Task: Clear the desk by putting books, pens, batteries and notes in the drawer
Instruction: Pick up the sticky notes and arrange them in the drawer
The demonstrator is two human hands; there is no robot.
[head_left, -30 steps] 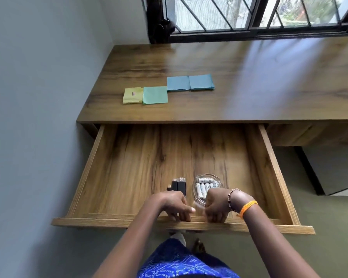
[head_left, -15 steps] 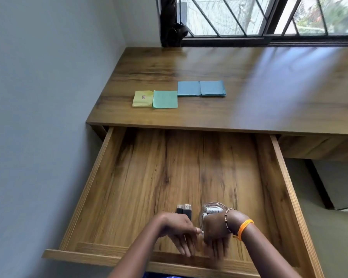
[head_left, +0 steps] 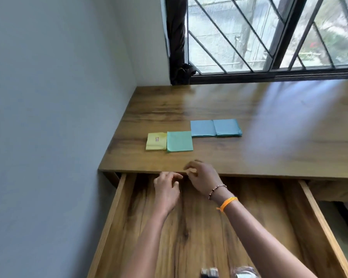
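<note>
Both hands empty, fingers loosely curled: left hand [head_left: 166, 188] over drawer [head_left: 317, 221], right hand [head_left: 202, 176] at desk [head_left: 269, 109] edge. Probably going for the notes [head_left: 179, 141] just beyond

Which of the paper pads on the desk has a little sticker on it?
The yellow pad, the one farthest left and closest to the wall. It has a small label on top. The green pad beside it and the two blue pads are plain.

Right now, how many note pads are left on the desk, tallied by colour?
Yellow pad: 1
Green pad: 1
Blue pads: 2
Total: 4, all on the desk, none in the drawer yet.
</note>
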